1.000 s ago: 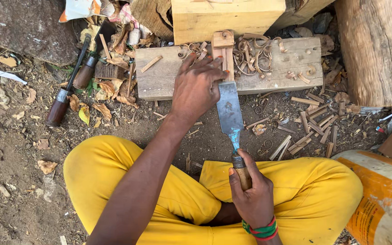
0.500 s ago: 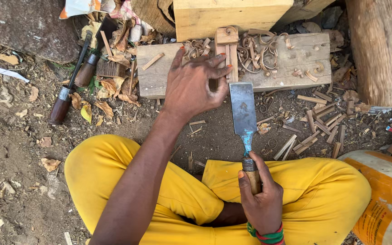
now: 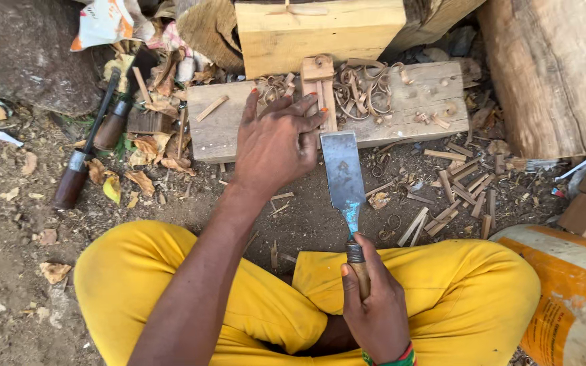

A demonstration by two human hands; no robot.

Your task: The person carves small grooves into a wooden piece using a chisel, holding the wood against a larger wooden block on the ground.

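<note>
The right hand (image 3: 376,306) has its grip wrapped tight around the wooden handle of a broad flat chisel (image 3: 344,177), whose blade points away toward a small wooden workpiece (image 3: 321,88). The left hand (image 3: 276,142) lies spread, palm down, its fingers pressing that workpiece onto a weathered plank (image 3: 415,102) that serves as the worktop. Curled shavings (image 3: 364,85) lie on the plank, cut sticks (image 3: 459,183) on the dirt beside it. Two dark-handled tools (image 3: 86,149) rest on the ground at left. Yellow-trousered legs (image 3: 442,298) sit crossed below.
</note>
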